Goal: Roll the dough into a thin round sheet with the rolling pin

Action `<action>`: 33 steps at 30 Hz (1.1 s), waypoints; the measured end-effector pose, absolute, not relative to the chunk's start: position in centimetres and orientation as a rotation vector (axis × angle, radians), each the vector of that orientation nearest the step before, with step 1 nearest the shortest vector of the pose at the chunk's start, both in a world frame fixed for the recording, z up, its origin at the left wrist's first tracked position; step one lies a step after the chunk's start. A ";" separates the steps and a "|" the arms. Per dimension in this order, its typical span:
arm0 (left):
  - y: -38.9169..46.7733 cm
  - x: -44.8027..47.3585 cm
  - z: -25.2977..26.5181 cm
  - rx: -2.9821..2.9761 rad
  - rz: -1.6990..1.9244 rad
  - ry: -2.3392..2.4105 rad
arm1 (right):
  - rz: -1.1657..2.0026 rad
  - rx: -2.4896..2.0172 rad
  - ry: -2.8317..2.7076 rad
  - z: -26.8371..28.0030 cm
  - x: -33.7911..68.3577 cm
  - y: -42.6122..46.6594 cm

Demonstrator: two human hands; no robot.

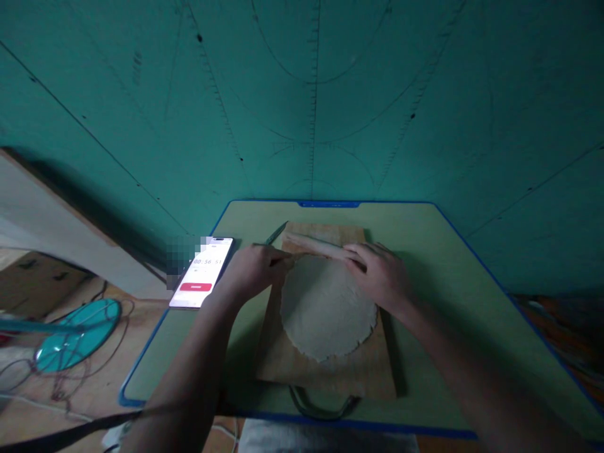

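1. Here, the right hand [380, 274] curls around the right end of the rolling pin [318, 245].
2. The left hand [255, 269] bends at the far-left edge of the dough [325, 308]; whether it pinches, one cannot tell.
3. The dough lies flattened on the wooden board [325, 377].

Phone screen [204, 274] seemingly reads "00:56 51".
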State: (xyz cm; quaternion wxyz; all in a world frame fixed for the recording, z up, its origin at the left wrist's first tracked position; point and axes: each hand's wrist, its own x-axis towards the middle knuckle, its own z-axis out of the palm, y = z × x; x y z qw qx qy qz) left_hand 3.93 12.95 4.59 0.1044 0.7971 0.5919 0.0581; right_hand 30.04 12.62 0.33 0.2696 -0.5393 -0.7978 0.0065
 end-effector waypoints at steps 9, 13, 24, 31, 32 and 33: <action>13.1 3.9 4.1 2.331 0.161 1.711 | 0.016 -1.453 -2.136 0.2 30.0 12.6; 13.0 4.3 4.2 2.328 0.108 1.700 | 0.031 -1.460 -2.138 0.4 30.0 12.5; 12.9 4.5 4.1 2.374 0.148 1.641 | 0.036 -1.461 -2.159 0.5 30.0 12.6; 13.1 4.3 4.2 2.362 0.061 1.650 | 0.031 -1.455 -2.159 0.5 30.1 12.5; 13.0 4.3 4.3 2.347 0.066 1.657 | 0.032 -1.454 -2.157 0.5 30.1 12.5; 13.0 4.3 4.3 2.333 0.070 1.664 | 0.031 -1.454 -2.153 0.5 30.1 12.5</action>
